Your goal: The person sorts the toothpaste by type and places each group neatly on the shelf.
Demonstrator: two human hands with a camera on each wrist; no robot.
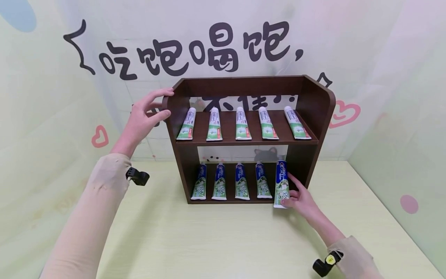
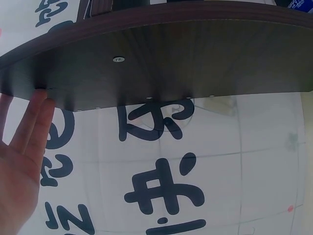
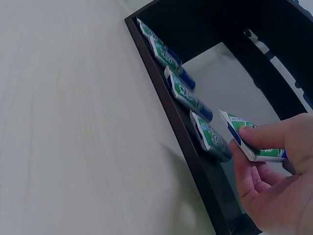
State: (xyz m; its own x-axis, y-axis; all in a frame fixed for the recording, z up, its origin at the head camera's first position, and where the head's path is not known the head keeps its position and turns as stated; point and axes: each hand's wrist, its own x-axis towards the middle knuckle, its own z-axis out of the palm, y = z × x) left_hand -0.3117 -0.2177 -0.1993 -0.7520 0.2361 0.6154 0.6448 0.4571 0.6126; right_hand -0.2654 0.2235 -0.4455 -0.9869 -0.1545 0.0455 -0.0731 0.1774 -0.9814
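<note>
My right hand [image 1: 302,199] pinches a blue-and-green toothpaste tube [image 1: 281,182] between thumb and fingers, at the right end of the lower shelf. The tube's wide end reaches out past the shelf's front edge; in the right wrist view the held tube [image 3: 254,144] is raised beside its neighbours. My left hand [image 1: 144,114] rests at the upper left side of the dark brown two-tier rack [image 1: 244,142]. In the left wrist view, straight fingers [image 2: 36,120] touch the rack's outer side panel [image 2: 171,63].
Several matching tubes [image 1: 242,182] lean in a row on the lower shelf, left of the held one. White-and-green tubes [image 1: 242,124] line the upper shelf. The rack stands on a pale table [image 1: 209,240] against a printed backdrop [image 1: 216,11].
</note>
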